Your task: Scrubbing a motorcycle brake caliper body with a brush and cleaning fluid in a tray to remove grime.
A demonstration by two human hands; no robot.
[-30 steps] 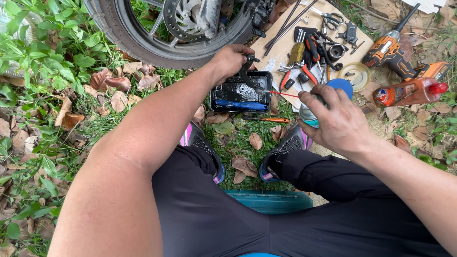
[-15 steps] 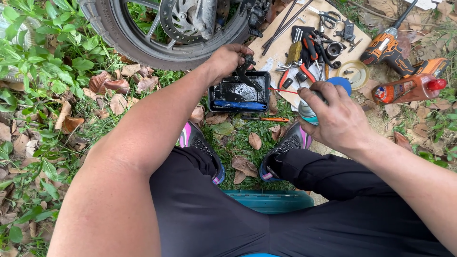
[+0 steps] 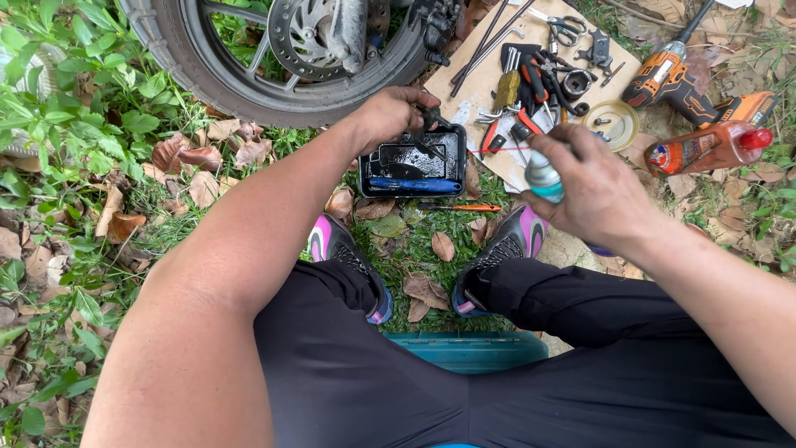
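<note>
Cleaning seems in hand: the left hand [image 3: 396, 112] grips a small dark part [image 3: 429, 124] over the far edge of the black tray [image 3: 452, 170], while the right hand [image 3: 593, 187] clasps a spray can [image 3: 543, 178] (nozzle hidden), which likely needs aiming at the part next.

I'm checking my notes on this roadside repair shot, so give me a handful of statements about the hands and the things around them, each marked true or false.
1. The left hand holds a small dark part over the black tray. True.
2. The right hand holds a pair of scissors. False: it grips a small spray can with a teal band; scissors lie on the cardboard sheet.
3. A blue-handled tool lies in the black tray. True.
4. The orange power drill stands inside the tray. False: it lies on the ground to the right of the cardboard.
5. The wheel lies flat on the person's lap. False: it stands on the grass beyond the tray.
</note>
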